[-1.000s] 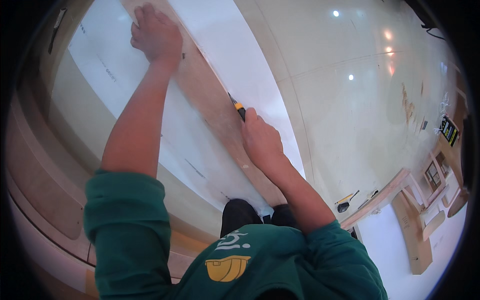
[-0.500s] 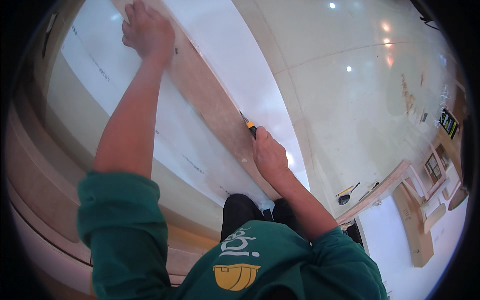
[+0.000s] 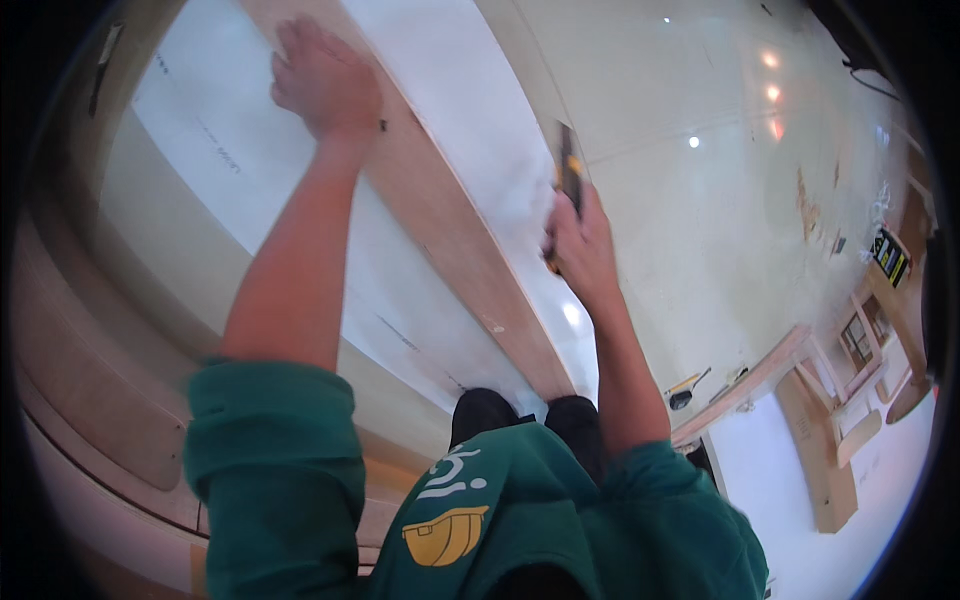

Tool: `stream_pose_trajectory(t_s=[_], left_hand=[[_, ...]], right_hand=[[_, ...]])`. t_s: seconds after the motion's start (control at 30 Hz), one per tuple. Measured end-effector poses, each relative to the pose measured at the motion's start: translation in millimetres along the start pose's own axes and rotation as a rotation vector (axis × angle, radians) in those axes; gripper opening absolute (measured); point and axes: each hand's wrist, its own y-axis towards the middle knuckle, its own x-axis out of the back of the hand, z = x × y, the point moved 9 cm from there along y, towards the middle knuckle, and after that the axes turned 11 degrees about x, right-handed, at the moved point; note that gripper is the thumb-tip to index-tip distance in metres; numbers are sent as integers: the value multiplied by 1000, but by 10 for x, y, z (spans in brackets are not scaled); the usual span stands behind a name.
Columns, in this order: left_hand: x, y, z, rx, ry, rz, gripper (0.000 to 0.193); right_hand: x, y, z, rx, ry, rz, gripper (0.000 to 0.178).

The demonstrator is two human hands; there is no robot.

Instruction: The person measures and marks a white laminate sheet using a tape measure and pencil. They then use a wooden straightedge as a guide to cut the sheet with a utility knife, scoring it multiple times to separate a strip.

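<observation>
Your left hand (image 3: 330,88), fingers spread, topped the board (image 3: 462,258); right hand (image 3: 583,245) gripped a knife (image 3: 571,180) by the sheet's (image 3: 470,125) right edge.

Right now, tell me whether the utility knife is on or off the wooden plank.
Off: the right hand holds the utility knife clear of the wooden plank, with white sheet showing between them.

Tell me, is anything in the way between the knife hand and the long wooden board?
Nothing visible blocks it: only part of the white sheet lies between the right hand, holding the knife, and the wooden board.
</observation>
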Motion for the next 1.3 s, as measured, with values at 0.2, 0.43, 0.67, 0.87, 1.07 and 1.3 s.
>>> stream_pose_trajectory(t_s=[0.2,0.43,0.67,0.87,1.07,1.3], left_hand=[[-98,-5,63,78,-43,23,47],[-111,-16,94,106,-49,79,50],[-129,-29,80,111,-7,120,52],[-141,-37,70,91,32,103,52],[-145,-40,66,81,11,110,50],[-105,-25,64,57,33,79,48]], right_hand=[[-1079,1610,1671,503,-350,56,28],[-1922,2727,2577,645,-516,54,33],[-2142,2936,2859,571,-566,142,31],[-2151,2994,2952,528,-616,181,35],[-2171,2928,2979,438,-716,243,38],[-2109,2737,2875,460,-754,269,36]])
